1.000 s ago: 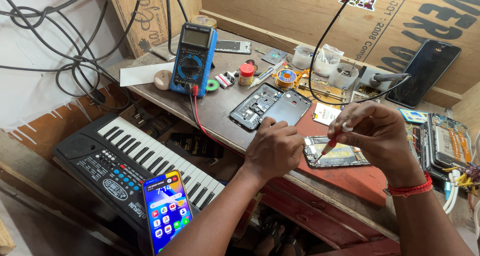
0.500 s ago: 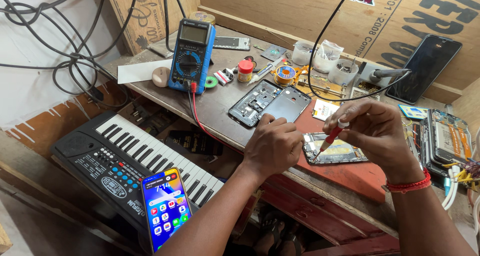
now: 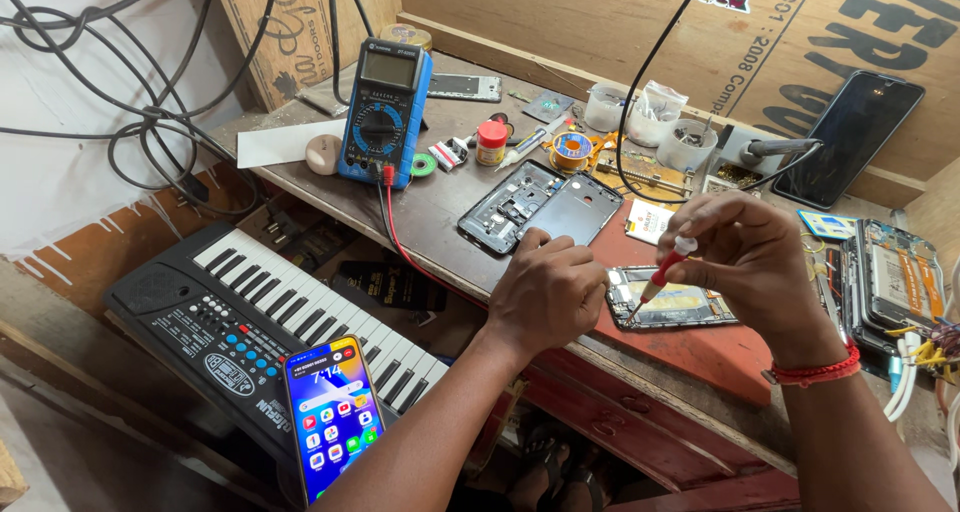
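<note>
My right hand (image 3: 752,262) grips a small red-handled screwdriver (image 3: 662,272), its tip pointing down onto an opened phone (image 3: 672,300) that lies on a red mat (image 3: 690,350). My left hand (image 3: 548,290) is a closed fist resting on the bench edge just left of that phone; I cannot see anything in it. Behind the left hand lies a second opened phone body (image 3: 538,207), dark, with its circuit board showing. A red band circles my right wrist.
A blue multimeter (image 3: 385,112) with red lead stands at the back left. A black keyboard (image 3: 260,327) sits below the bench with a lit phone (image 3: 333,415) on it. Solder wire, small cups, a red-capped jar (image 3: 491,142) and more phone parts (image 3: 890,282) crowd the bench.
My right hand has lifted slightly and turned the screwdriver more upright over the opened phone. The left fist has stayed in place. The view has shifted a little.
</note>
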